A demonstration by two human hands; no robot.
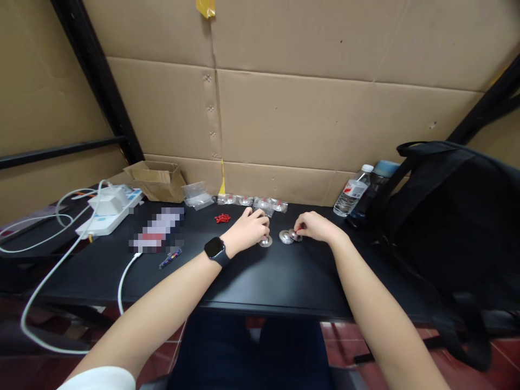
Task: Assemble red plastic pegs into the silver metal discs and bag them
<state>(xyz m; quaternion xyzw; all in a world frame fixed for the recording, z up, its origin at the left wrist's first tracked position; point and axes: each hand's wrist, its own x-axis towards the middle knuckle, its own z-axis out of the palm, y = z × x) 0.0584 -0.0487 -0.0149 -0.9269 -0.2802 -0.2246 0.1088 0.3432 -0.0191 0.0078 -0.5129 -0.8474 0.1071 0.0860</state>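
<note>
The left hand (pixel 252 228) bends over a silvery disc (pixel 266 242), seemingly steadying it, pinch unclear, while the right hand (pixel 313 225) pinches a second disc (pixel 293 235) overlapping a third disc (pixel 285 238).

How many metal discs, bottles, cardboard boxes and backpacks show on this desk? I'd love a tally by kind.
Discs: 3 visible
Bottles: 2
Box: 1
Backpack: 1
Total: 7
</note>
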